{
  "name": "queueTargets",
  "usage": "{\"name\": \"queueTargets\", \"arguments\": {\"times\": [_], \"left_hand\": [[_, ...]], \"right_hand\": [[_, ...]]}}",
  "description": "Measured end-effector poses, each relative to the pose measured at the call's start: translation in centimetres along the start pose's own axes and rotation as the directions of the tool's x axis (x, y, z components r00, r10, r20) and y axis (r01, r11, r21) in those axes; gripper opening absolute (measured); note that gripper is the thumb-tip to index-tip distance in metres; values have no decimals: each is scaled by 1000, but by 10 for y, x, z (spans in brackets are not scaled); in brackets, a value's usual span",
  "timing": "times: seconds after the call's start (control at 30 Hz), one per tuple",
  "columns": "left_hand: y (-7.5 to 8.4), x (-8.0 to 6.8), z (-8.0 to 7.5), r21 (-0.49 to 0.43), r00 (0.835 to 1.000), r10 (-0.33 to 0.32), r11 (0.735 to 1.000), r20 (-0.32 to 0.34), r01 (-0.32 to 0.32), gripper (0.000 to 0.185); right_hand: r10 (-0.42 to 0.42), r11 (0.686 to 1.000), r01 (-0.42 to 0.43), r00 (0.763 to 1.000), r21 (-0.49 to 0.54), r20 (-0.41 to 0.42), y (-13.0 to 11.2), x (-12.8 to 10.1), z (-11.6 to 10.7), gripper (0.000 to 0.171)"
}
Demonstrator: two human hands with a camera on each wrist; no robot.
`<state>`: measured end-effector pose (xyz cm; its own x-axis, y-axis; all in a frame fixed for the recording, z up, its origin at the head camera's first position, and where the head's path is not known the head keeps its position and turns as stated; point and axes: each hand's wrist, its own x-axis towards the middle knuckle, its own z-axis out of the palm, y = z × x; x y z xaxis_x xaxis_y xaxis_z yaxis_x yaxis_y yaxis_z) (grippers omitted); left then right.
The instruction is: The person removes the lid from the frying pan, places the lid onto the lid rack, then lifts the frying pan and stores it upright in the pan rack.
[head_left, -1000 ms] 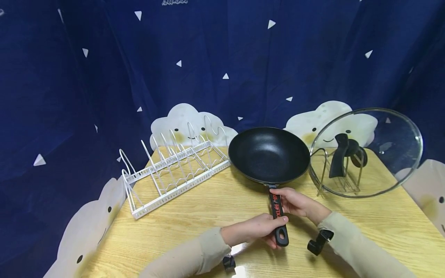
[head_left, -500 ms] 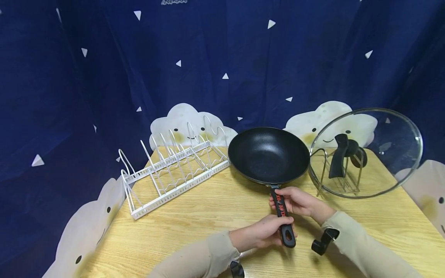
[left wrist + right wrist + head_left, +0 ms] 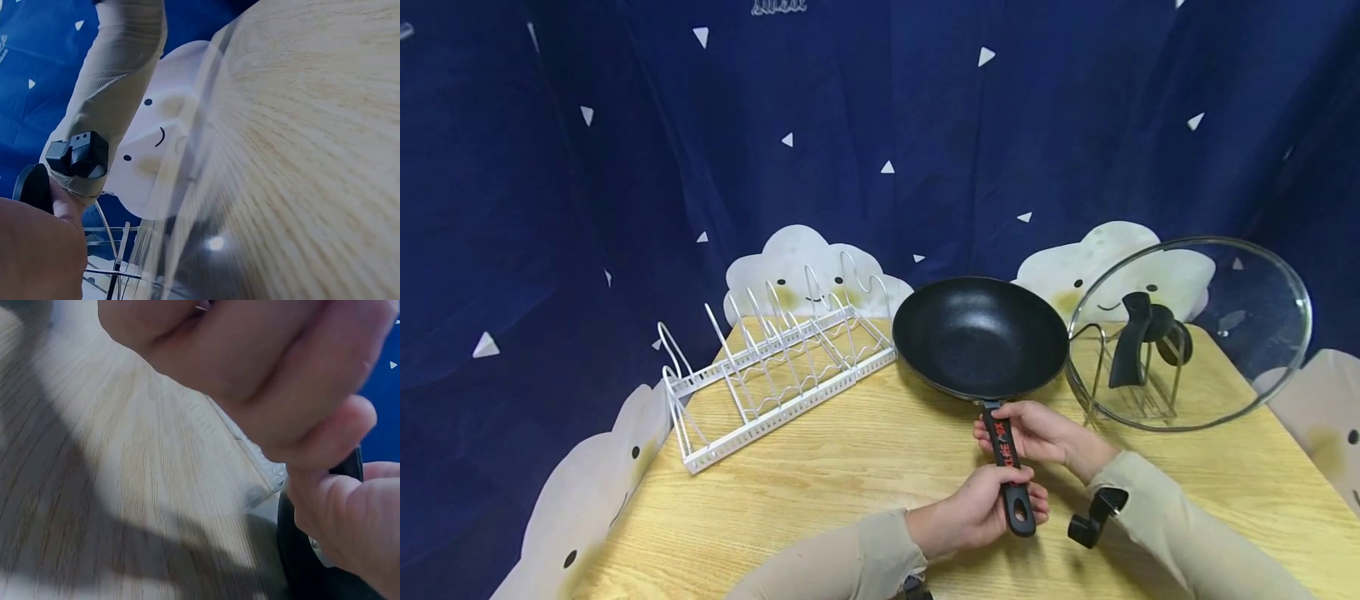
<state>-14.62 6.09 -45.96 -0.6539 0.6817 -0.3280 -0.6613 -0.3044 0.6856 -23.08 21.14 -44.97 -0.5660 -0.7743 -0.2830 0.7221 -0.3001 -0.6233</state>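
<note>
While its handle (image 3: 1002, 442) is clasped by the left grip (image 3: 972, 512) and, farther up, by the right grip (image 3: 1039, 432), the black pan (image 3: 981, 335) is positioned between white rack (image 3: 790, 412) and glass lid (image 3: 1217, 358).

Table (image 3: 790, 483), light wood-grain surface, white wire rack (image 3: 793, 410) standing on left side, wire lid stand (image 3: 1138, 404) on right.

Beyond the right hand (image 3: 1040, 429), the pan (image 3: 981, 337) is softly glossed; rightward, the lid (image 3: 1243, 333) is formed of glass; below, the table (image 3: 790, 475) is wood-grained.
</note>
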Motion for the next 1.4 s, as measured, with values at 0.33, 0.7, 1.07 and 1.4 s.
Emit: {"name": "queueTargets", "arguments": {"times": [0.33,0.7,1.07,1.4], "left_hand": [[-1,-1,1,-63,999,39,997,-17,-40,17],[-10,1,7,65,964,147,989,-221,-136,12],[-13,-3,1,244,930,280,944,-237,-222,17],[-15,-11,-2,285,935,309,925,-175,-252,21]], "right_hand": [[-18,999,22,991,32,-133,7,9,7,30],[-124,974,84,975,-210,-186,15,16,7,26],[-228,944,157,946,-291,-229,25,24,10,23],[-253,930,183,947,-319,-197,30,20,13,20]]}}
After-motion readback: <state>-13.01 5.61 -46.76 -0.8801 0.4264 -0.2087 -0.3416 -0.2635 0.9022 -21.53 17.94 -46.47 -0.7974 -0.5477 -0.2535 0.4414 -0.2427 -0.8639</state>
